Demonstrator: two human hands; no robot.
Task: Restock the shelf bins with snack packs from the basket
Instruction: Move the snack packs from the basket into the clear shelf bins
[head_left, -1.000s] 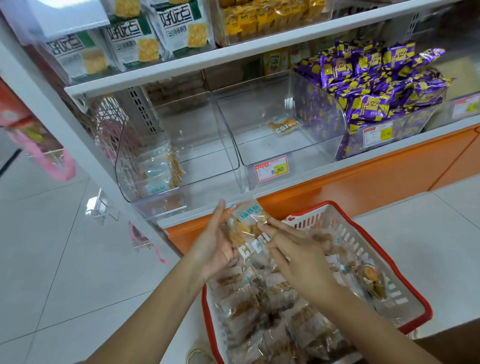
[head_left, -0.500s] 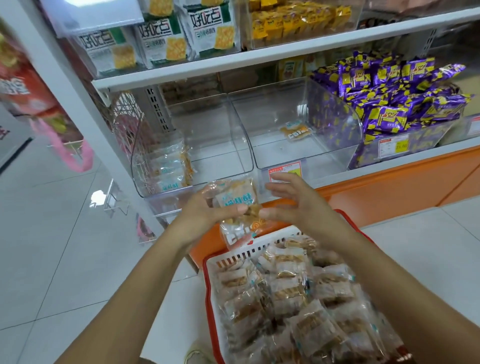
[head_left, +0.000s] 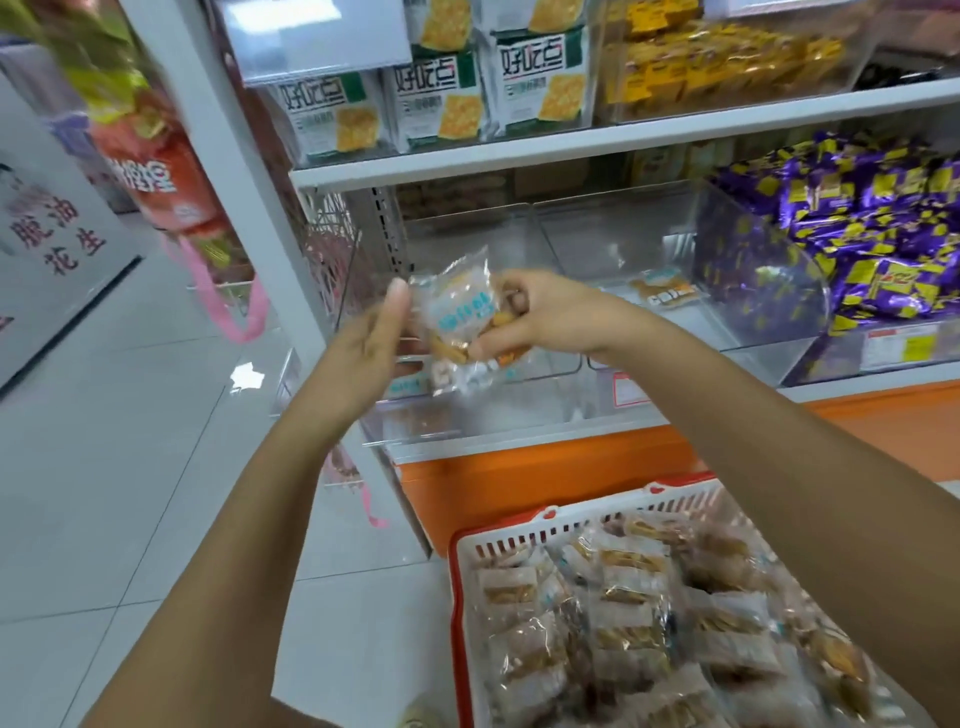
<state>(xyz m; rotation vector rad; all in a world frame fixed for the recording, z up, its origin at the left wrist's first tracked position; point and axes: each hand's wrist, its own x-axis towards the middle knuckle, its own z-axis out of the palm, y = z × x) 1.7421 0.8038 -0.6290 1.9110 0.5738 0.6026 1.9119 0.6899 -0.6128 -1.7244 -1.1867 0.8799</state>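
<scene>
A few clear snack packs with blue print (head_left: 457, 312) are held up in front of the left clear bin (head_left: 467, 234) on the lower shelf. My right hand (head_left: 545, 312) grips them from the right with curled fingers. My left hand (head_left: 374, 338) lies flat against their left side, thumb pointing up. The red-and-white basket (head_left: 453, 582) stands on the floor below my arms, full of several more of the same snack packs (head_left: 623, 597). The middle clear bin (head_left: 613, 234) has one small pack (head_left: 665, 291) on its floor.
A bin of purple packs (head_left: 883, 249) sits to the right. Cracker boxes (head_left: 441, 98) and yellow packs (head_left: 727, 57) fill the shelf above. A red bag (head_left: 156, 171) and a pink strap (head_left: 234, 312) hang at the shelf's left end. An orange base (head_left: 519, 478) runs under the shelf.
Both hands lifted the packs out of the basket and up to the front of the left bin. The left hand went from gripping them to lying flat beside them.
</scene>
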